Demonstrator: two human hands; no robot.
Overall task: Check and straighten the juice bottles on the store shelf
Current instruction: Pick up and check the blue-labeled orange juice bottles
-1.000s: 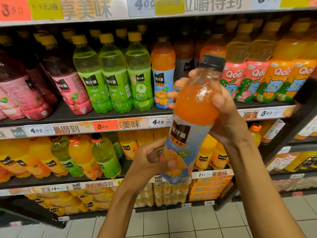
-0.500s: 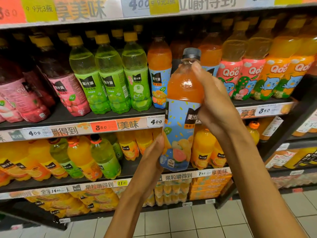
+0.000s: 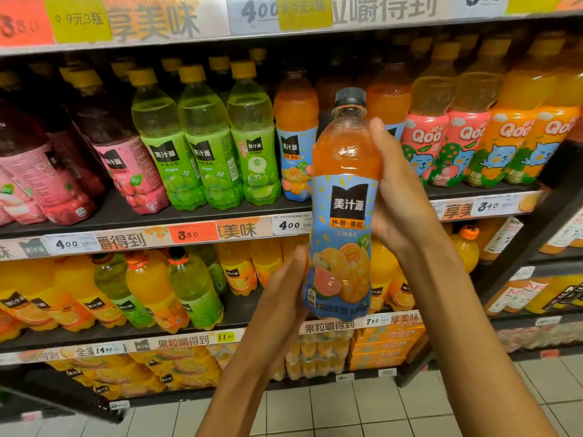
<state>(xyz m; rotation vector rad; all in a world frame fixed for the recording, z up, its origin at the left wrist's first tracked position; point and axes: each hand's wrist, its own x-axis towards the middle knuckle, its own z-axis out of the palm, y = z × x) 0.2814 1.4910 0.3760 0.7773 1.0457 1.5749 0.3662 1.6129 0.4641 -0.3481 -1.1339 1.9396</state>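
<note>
Juice bottle [image 3: 344,197] with orange drink, a dark cap and a blue fruit-printed label is being held upright in front of the shelves, its label facing the camera and its base hanging level with the lower shelf's price strip. The right hand [image 3: 402,197] is gripping it from the right side — the thumb [image 3: 378,137] is lying along the bottle's shoulder just below the neck, while the other fingers are curling round behind, their tips [image 3: 310,170] just peeking out at the bottle's left edge above the label. The left hand [image 3: 285,288] is touching the lower left side of the label with its fingers held together and nearly straight, the fingertips [image 3: 301,253] reaching up beside the printed fruit; whether any finger is wrapping behind the base I cannot tell. Behind the held bottle, the middle shelf [image 3: 202,222] is carrying a row of upright drinks: pink-labelled bottles [image 3: 126,171] leaning at the far left, three green bottles [image 3: 205,146] with yellow caps standing side by side, and one matching orange bottle [image 3: 295,137] with the same blue label just left of the held one. To the right, Qoo bottles [image 3: 473,140] in pink and orange wrappers are standing close together. Below — on the next shelf down — orange and green bottles [image 3: 164,288] are sitting tilted at differing angles above a strip of price tags [image 3: 189,234].
</note>
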